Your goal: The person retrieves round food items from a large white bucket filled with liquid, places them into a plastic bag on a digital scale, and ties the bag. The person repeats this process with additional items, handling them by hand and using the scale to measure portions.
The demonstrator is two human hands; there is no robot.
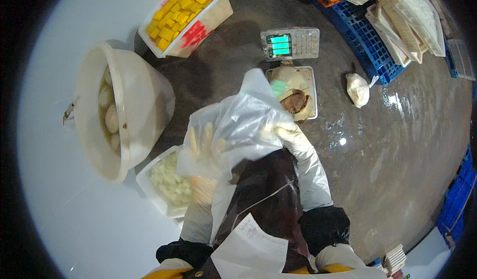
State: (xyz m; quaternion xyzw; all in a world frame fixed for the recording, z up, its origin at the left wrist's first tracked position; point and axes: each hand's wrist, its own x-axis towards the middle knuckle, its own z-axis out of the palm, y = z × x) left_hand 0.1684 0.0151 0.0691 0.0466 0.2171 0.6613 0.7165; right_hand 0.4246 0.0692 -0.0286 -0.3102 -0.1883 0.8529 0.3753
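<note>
A translucent plastic bag [238, 119] hangs spread between my gloved hands. My left hand [207, 145] shows through the film, apparently inside the bag with fingers spread. My right hand [279, 130] pinches the bag's right side between thumb and fingers. Beyond it is a digital scale with a lit display [290, 44]; its pan [314, 93] bears a brown piece and a pale, clear plastic covering. A white tub of pale chopped pieces [169, 184] stands beside my left forearm, partly hidden by the bag.
A large white bucket [145, 104] holds round pale items in liquid. Behind it stands a white box of yellow blocks [203, 31]. A tied small bag [357, 90] lies on the wet floor near a blue plastic pallet [367, 40] bearing stacked white trays [413, 18]. A written sheet [251, 247] lies before me.
</note>
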